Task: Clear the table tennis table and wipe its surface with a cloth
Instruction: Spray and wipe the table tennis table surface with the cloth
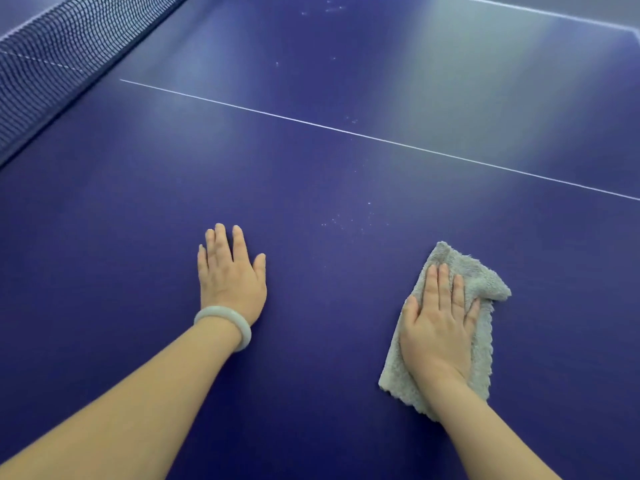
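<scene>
The dark blue table tennis table fills the view. A grey fluffy cloth lies folded on it at the lower right. My right hand presses flat on top of the cloth, fingers spread. My left hand rests palm down on the bare surface to the left, fingers apart, holding nothing; a pale bangle sits on that wrist. Small whitish specks dot the surface between and beyond the hands.
The black net runs along the upper left. A thin white centre line crosses the table diagonally. The white edge line marks the far right border. More faint marks show near the top.
</scene>
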Demonstrator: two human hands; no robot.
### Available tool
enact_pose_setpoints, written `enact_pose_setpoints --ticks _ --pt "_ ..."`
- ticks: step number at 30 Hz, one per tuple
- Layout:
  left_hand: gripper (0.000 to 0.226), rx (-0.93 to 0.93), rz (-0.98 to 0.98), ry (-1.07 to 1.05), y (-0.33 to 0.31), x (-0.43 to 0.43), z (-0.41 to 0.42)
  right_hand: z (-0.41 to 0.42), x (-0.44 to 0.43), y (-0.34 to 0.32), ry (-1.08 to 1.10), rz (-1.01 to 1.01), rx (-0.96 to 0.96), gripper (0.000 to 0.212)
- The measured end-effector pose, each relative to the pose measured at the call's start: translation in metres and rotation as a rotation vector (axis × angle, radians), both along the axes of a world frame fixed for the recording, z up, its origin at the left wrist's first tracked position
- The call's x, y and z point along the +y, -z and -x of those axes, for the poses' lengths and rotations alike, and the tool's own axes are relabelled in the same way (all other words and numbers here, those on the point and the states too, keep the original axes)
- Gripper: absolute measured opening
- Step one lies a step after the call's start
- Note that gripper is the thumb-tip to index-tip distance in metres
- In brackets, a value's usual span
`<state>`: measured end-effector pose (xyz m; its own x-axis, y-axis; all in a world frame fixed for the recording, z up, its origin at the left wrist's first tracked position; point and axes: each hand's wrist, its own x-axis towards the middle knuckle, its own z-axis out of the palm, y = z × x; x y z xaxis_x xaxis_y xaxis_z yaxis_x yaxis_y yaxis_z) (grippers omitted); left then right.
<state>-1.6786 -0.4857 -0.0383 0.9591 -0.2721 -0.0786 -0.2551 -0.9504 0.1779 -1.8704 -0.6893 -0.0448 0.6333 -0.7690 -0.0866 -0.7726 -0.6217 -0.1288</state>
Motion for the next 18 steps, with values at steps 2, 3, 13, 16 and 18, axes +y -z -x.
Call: enact_pose_setpoints --ticks 2,3,13,16,18 --pt "0.067 -0.034 -0.053 0.013 0.002 -0.001 -0.007 -0.003 -0.005 -0.002 0.049 -0.028 -0.008 0.06" --pt "0.067 -0.044 -0.063 0.019 0.003 -0.001 -0.008 -0.007 -0.01 -0.004 0.085 -0.041 -0.013 0.06" --pt "0.068 -0.084 -0.065 0.024 0.007 -0.002 -0.01 -0.131 -0.118 -0.018 0.092 -0.087 -0.022 0.059" --pt "0.062 -0.106 -0.081 0.013 0.011 -0.003 -0.011 -0.193 -0.125 -0.018 -0.054 -0.104 -0.015 0.059" --pt "0.067 -0.104 -0.095 0.02 0.012 -0.002 -0.012 -0.233 -0.115 -0.018 -0.195 -0.101 0.005 0.057"
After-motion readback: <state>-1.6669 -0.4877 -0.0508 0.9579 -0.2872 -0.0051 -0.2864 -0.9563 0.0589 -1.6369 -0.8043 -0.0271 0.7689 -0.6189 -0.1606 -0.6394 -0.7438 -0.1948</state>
